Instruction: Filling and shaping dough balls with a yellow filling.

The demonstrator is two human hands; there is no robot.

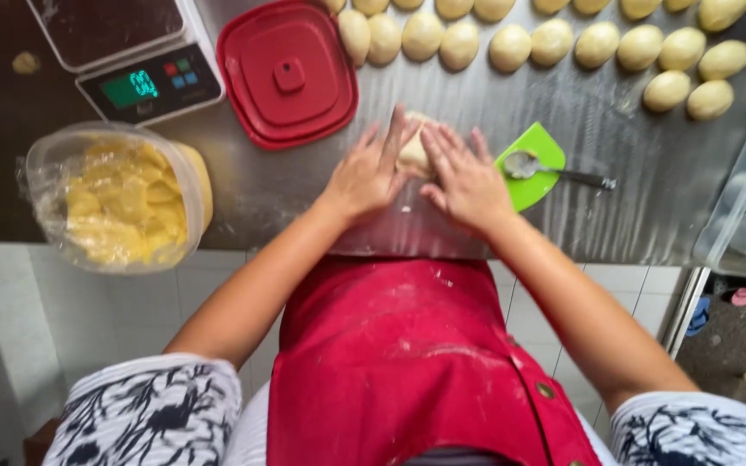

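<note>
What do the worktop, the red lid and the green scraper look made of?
Worktop: stainless steel by the look, brushed grey with streaky reflections. Red lid: moulded plastic, glossy, with a square knob. Green scraper: likely thin plastic, smooth and evenly coloured, with a metal spoon on it.

Pale, soft dough piece (412, 151) on the steel counter, half hidden, pressed between both flat hands (416, 177).
</note>
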